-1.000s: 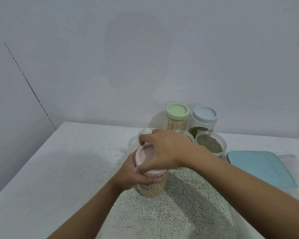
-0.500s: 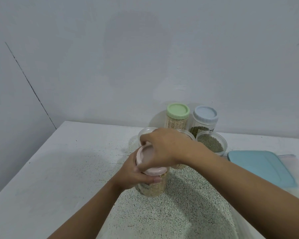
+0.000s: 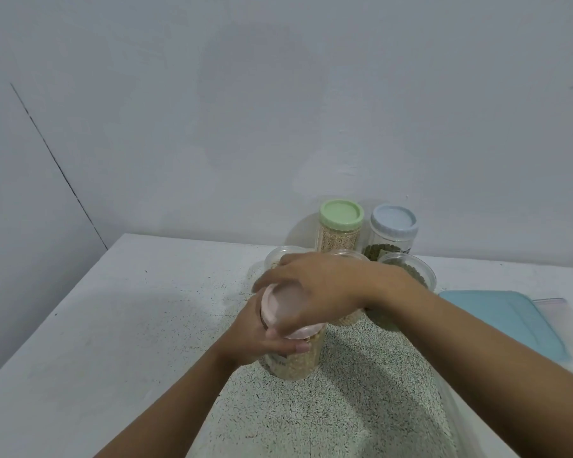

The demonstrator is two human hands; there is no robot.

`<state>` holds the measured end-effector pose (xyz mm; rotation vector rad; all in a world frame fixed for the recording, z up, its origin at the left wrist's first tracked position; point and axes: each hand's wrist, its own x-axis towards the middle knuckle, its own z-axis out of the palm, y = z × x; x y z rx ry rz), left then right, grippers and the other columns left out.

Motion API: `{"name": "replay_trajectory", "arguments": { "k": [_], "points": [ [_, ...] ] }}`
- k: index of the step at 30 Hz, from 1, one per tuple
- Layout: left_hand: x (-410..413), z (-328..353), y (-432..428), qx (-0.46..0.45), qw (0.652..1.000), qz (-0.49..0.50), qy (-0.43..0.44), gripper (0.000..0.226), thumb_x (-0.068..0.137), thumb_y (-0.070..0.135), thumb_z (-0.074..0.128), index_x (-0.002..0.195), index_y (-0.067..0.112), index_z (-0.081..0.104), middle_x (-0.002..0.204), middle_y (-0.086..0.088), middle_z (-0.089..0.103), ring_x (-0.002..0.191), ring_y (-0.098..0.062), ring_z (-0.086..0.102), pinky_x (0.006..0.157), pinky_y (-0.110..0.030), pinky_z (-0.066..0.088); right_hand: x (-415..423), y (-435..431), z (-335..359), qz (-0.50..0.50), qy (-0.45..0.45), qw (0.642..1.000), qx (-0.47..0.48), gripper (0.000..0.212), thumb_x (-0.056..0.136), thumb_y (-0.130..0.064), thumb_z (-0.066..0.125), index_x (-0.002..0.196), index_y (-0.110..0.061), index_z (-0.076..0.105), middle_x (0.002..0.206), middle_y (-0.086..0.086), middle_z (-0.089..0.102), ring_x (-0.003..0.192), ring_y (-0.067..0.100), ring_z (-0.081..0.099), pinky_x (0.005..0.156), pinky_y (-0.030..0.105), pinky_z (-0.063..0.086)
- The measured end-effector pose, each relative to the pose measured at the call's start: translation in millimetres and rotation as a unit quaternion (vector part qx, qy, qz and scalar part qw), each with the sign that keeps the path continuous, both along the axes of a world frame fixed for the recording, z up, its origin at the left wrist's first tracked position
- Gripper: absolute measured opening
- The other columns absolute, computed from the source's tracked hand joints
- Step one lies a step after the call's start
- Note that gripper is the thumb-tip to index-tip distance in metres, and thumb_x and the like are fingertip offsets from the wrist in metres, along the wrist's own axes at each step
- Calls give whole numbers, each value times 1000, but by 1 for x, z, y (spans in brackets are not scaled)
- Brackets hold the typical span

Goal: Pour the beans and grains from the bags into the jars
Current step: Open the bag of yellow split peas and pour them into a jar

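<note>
My left hand [image 3: 258, 338] wraps the full jar [image 3: 295, 365] mid-table, probably heavy and slick; my right hand [image 3: 318, 285] clasps its lid [image 3: 277, 309].

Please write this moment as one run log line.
left hand: holds grain jar | right hand: grips pink lid on it

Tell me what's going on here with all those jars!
A person is working on a clear jar of pale grains at the speckled table. The left hand grips the jar's body and the right hand grips its pink lid from above; whether the lid is going on or coming off cannot be told. Behind stand a green-lidded jar of pale grains, a blue-lidded jar of dark green beans, and an open tub of green beans.
</note>
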<state>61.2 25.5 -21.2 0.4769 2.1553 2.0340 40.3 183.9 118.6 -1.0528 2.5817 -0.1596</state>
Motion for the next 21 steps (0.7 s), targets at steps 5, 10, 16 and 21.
{"name": "replay_trajectory", "arguments": {
  "k": [5,10,16,21],
  "points": [
    [1,0,-1,-8,1000,5,-1,80,57,13,92,128,18,57,117,0,74,115,-21,68,92,-30,54,1,-3,-13,-48,79,996,-1,61,81,-78,58,125,-36,55,110,-2,59,99,20,56,82,37,45],
    [3,6,2,-6,1000,-6,12,68,61,10,89,121,34,68,116,3,74,115,-15,67,92,-25,53,0,-7,-30,-123,177,976,7,70,80,-92,36,96,-26,45,91,3,63,80,24,53,69,37,42],
    [1,3,0,-3,1000,4,4,74,57,17,92,123,35,65,119,3,73,117,-17,67,92,-29,54,-3,2,-19,-116,131,984,29,88,75,-96,35,126,-27,56,117,2,61,106,26,61,82,40,46],
    [-1,0,0,-7,1000,13,3,78,56,14,92,127,20,59,118,-1,74,116,-20,68,93,-28,53,-3,5,-5,-2,14,1000,-17,61,81,-61,69,138,-47,52,128,-9,56,117,12,52,93,33,44]
  ]
}}
